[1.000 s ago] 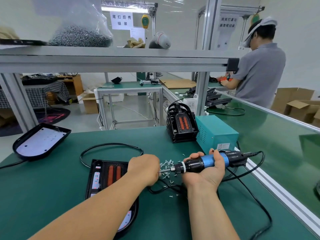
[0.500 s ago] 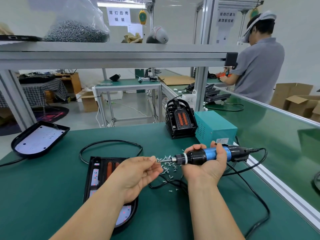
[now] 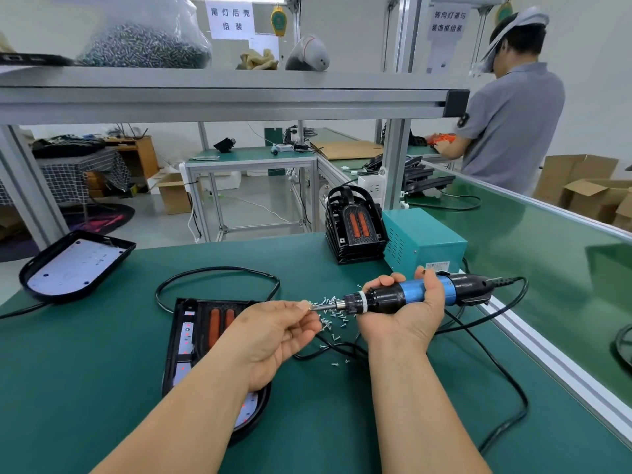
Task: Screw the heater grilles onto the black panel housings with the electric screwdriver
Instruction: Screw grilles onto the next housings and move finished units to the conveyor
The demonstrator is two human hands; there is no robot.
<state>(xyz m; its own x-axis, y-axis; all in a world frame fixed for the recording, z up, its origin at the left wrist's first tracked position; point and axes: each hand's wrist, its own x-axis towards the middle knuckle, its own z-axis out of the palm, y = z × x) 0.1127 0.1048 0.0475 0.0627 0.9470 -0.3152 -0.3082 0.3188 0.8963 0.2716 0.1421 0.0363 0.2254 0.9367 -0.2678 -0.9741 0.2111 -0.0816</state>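
Right hand [image 3: 403,323] grips the electric screwdriver [image 3: 407,296] level, bit pointing left at the left hand [image 3: 273,331], whose fingertips pinch a screw onto the tip. The black panel housing [image 3: 205,340] lies on the desk below-left, under the left hand, so the driver must tip down.

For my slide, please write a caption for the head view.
Left hand sets a screw on the electric screwdriver held by the right hand.

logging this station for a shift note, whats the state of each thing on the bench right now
electric screwdriver: gripped in right hand, lying level, bit pointing left
left hand: fingers pinched at the bit tip, apparently seating a screw
loose screws: scattered on the mat under the bit
panel housing: flat, grille side up, partly hidden by the left arm
second housing: lying apart at far left
stacked housings: upright beside the teal box
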